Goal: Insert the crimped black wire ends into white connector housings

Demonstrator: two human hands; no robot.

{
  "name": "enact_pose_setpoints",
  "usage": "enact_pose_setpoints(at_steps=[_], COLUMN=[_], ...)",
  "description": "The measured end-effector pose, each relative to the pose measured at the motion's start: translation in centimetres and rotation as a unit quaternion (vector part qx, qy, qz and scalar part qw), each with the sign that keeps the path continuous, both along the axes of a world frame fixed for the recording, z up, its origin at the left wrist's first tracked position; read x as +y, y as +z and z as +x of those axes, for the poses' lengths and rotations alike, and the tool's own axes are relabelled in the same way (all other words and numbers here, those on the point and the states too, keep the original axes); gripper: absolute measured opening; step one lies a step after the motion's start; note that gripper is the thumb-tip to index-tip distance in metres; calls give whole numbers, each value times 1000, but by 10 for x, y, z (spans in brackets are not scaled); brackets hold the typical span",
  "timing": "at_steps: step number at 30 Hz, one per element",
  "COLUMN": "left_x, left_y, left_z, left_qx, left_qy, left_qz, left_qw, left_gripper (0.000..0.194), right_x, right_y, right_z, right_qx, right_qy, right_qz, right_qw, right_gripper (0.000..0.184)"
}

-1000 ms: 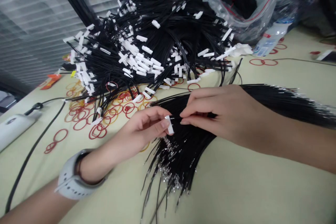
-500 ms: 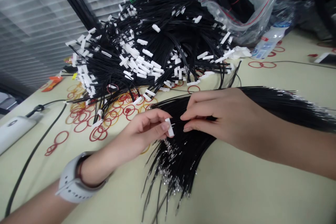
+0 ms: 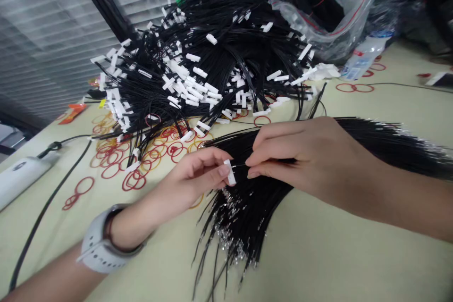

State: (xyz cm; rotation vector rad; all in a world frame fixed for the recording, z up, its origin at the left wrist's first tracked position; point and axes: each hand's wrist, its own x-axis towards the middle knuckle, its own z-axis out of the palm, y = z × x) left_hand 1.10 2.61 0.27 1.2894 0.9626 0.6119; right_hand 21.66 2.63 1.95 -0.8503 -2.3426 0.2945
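My left hand [image 3: 198,174] pinches a small white plastic connector [image 3: 230,172] between thumb and fingertips. My right hand [image 3: 293,155] pinches a thin black wire [image 3: 239,165], whose end reaches the connector. Beneath both hands fans a bundle of black wires [image 3: 247,203], with bare crimped metal terminals [image 3: 230,240] at its near end. Behind them rises a large heap of black wires fitted with white connectors [image 3: 205,66]. Its nearest strands lie just beyond my hands.
A clear plastic bag of wires [image 3: 311,14] and a water bottle [image 3: 364,59] stand at the back right. Red and orange rubber bands [image 3: 138,160] are strewn on the cream table [image 3: 336,245]. A white power strip [image 3: 24,174] and its black cable lie at left, below window blinds [image 3: 46,33].
My right fingers have shifted slightly toward the connector, and a short length of wire now shows between them. The view has drifted a little, and my left hand still holds the connector.
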Motion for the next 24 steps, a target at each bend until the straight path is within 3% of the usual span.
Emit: enact_pose_setpoints(at_steps=[5, 10, 13, 17, 20, 24], left_x=[0, 0, 0, 1, 2, 3], left_y=[1, 0, -1, -1, -1, -1], left_z=[-1, -2, 0, 3, 2, 1], left_qx=[-7, 14, 7, 2, -1, 13], left_qy=[1, -44, -21, 29, 22, 12], left_qz=[3, 66, 60, 0, -13, -1], left_qw=[1000, 997, 998, 1000, 1000, 1000], left_gripper=[7, 6, 6, 7, 7, 8], right_x=[-1, -1, 1, 2, -2, -7], right_y=[-8, -20, -24, -22, -17, -16], right_z=[-3, -5, -6, -6, -5, -6], right_qx=[25, 62, 72, -3, -99, -137], right_qy=[25, 23, 21, 2, 22, 28], right_qz=[25, 19, 14, 121, 209, 230], right_qw=[999, 998, 997, 993, 973, 963], right_gripper=[10, 13, 10, 19, 30, 29])
